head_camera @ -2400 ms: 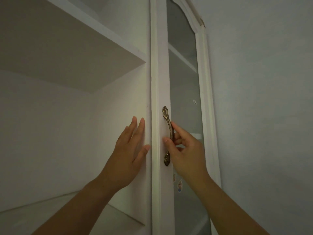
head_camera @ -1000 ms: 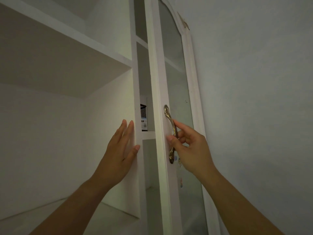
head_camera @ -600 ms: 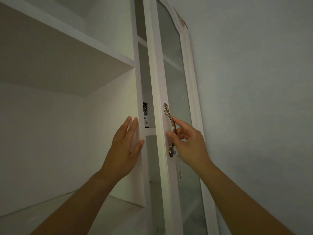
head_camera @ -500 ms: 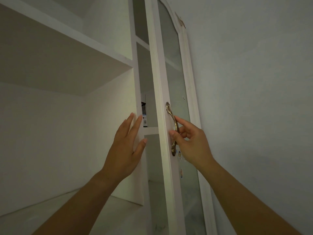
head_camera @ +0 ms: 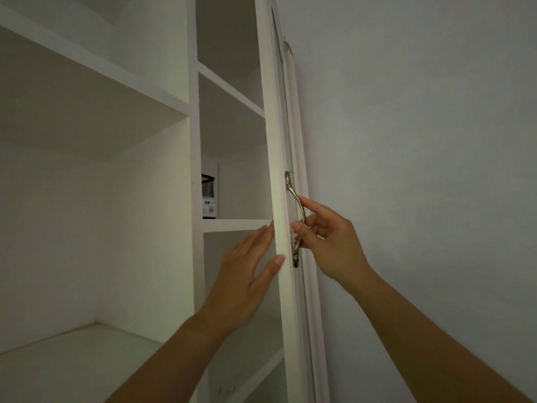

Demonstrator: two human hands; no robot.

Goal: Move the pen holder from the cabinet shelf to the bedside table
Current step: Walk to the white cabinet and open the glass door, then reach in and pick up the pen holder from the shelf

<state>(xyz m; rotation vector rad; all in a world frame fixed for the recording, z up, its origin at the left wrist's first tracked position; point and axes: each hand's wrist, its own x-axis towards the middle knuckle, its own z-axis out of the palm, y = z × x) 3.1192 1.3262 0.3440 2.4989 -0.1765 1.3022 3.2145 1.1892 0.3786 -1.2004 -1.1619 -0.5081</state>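
Note:
A black mesh pen holder (head_camera: 208, 196) with a white label stands on a cabinet shelf (head_camera: 236, 223), at its left end, half hidden by the white divider (head_camera: 194, 170). The glass cabinet door (head_camera: 278, 170) stands wide open, seen almost edge-on. My right hand (head_camera: 328, 239) pinches its brass handle (head_camera: 295, 219) between thumb and fingers. My left hand (head_camera: 247, 274) is flat and open, fingers spread, with the fingertips and thumb against the door's inner edge, just below the shelf.
White cabinet compartments fill the left: a wide bay with a shelf (head_camera: 75, 356) at the bottom and one overhead (head_camera: 96, 71). More narrow shelves sit above and below the pen holder. A plain grey wall (head_camera: 421, 141) lies behind the open door on the right.
The door has swung further open to the right, uncovering more of the pen holder and its shelf. My left hand has moved from the divider across to the door's edge.

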